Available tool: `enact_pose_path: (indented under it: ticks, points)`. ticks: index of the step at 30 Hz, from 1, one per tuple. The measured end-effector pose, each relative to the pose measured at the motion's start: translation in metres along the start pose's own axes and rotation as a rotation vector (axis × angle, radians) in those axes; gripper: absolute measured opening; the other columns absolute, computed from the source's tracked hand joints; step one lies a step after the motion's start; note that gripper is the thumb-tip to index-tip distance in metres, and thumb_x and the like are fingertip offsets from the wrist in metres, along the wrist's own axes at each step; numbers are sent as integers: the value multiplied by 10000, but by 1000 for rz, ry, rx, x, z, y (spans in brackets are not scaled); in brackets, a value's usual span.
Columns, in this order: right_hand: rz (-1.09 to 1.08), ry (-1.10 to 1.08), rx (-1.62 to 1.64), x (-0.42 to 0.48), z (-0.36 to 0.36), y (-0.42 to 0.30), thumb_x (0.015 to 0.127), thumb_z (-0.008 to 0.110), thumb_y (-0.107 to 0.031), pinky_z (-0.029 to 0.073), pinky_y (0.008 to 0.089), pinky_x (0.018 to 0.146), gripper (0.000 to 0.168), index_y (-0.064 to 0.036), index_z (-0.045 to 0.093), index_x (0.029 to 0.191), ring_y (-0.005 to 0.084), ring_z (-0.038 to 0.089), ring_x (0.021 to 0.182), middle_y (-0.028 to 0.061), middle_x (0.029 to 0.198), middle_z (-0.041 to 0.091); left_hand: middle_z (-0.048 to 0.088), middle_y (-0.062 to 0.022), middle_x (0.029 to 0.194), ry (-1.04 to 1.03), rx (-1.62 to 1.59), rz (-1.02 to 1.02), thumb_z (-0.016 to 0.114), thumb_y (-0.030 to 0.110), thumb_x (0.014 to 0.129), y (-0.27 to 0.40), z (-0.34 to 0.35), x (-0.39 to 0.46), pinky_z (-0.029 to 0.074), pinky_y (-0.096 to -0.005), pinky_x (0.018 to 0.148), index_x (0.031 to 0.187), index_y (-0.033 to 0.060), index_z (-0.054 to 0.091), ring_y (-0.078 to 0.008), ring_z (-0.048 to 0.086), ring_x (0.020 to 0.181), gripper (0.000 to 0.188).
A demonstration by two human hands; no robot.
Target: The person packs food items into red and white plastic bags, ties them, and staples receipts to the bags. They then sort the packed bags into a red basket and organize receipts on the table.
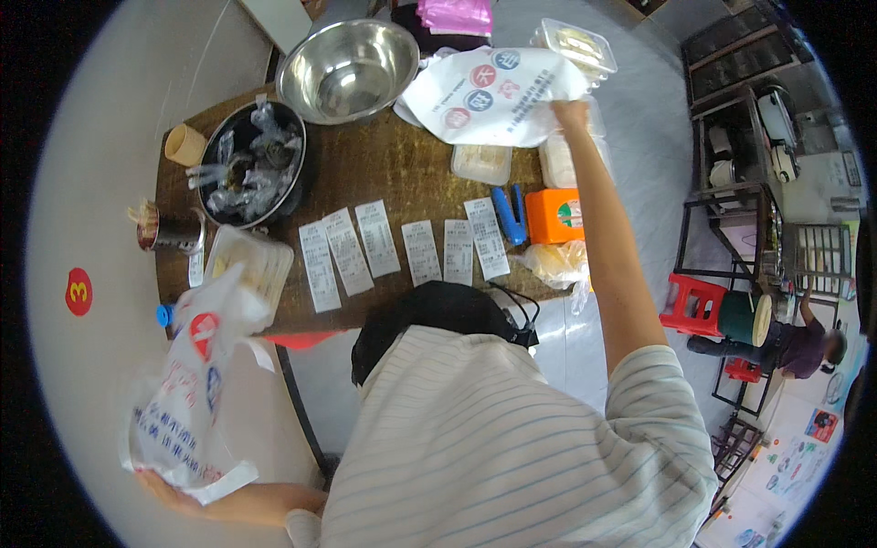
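At the lower left my left hand [171,494] has hold of a white printed plastic bag [181,404], its fingers partly hidden by the film. The bag hangs crumpled beside the table, its upper end over a stack of clear plastic containers [270,274]. My right arm reaches to the far side, where my right hand [570,116] grips the edge of a flat white printed plastic bag [490,96]. Below that bag lies a lidded plastic container [482,164]. More clear containers [558,164] stand beside my right wrist.
Several printed receipts [418,250] lie across the wooden table [356,161]. A blue stapler [509,216] and an orange box [548,216] are at right. Beyond stand a steel bowl [349,72] and a black bowl [298,164] of bagged food. A person [798,349] is farther right.
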State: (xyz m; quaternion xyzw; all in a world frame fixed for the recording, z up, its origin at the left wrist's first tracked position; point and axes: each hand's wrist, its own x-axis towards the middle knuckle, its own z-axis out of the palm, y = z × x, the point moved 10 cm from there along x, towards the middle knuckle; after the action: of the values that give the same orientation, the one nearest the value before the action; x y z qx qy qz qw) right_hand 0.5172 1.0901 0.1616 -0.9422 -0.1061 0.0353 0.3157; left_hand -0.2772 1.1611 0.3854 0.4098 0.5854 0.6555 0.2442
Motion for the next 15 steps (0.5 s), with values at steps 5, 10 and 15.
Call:
enact_pose_path:
  ticks: [5,10,15]
  points:
    - [-485,-421,452,-154,-46,-112,682,558,-156,409,263,622,284,-8,507,919,143,515,734,91,849,549,463,-167,1052,-73,-10,-10,415,150,814,10,0,1,391,-294,789,1076,-64,423,-191,477,937,339]
    - [-653,-1691,443,-405,13,-144,712,575,-257,380,271,778,460,-18,444,1083,154,450,958,105,1041,485,476,-171,1033,-160,-12,-51,411,147,814,24,1,-2,394,-282,777,1056,-77,442,-183,491,913,331]
    - [-630,-2046,954,-458,-18,-168,735,562,-166,393,236,730,343,12,498,1021,105,480,846,83,966,536,508,-133,975,24,93,-190,443,196,803,30,-52,-34,422,-254,679,1053,-33,452,-177,524,826,339]
